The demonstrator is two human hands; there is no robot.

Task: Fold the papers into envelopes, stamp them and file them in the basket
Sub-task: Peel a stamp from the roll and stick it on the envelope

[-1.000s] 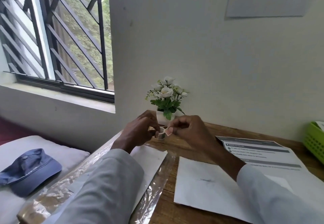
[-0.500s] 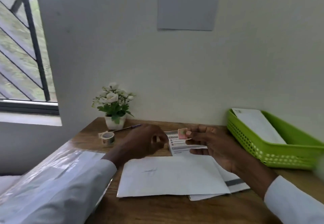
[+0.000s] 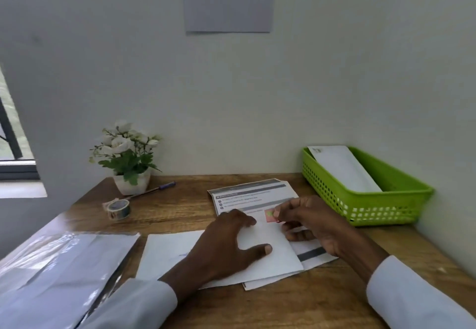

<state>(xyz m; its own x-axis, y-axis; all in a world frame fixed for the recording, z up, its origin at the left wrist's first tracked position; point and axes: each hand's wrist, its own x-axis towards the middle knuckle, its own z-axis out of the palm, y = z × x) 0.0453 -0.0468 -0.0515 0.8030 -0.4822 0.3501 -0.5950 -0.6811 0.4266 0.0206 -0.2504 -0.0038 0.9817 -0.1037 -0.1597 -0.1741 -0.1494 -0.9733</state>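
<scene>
Two hands share the work on your wooden desk (image 3: 180,207), and each has a plain reason for where it is. Largest on the desk is the clear plastic sleeve of paper (image 3: 59,259) at your left, running out of the picture at its near end. Next comes the green basket (image 3: 365,200) at the far right, with one finished envelope (image 3: 342,169) leaning inside, near enough for filing. In the middle lies the white envelope (image 3: 262,254) you are working on, on top of a printed sheet (image 3: 249,194) whose text is too small to read. Your left hand (image 3: 226,246) lies flat and spread on the envelope, likely pinning it so it cannot slide. Your right hand (image 3: 309,220) pinches the small pink stamp (image 3: 270,216) between thumb and fingertips at the envelope's far right corner; whether the stamp touches the paper yet cannot be told, and its design is blurred. Smaller things sit far left: a flower pot (image 3: 131,184), a roll of tape (image 3: 119,209) and a pen (image 3: 154,189).
</scene>
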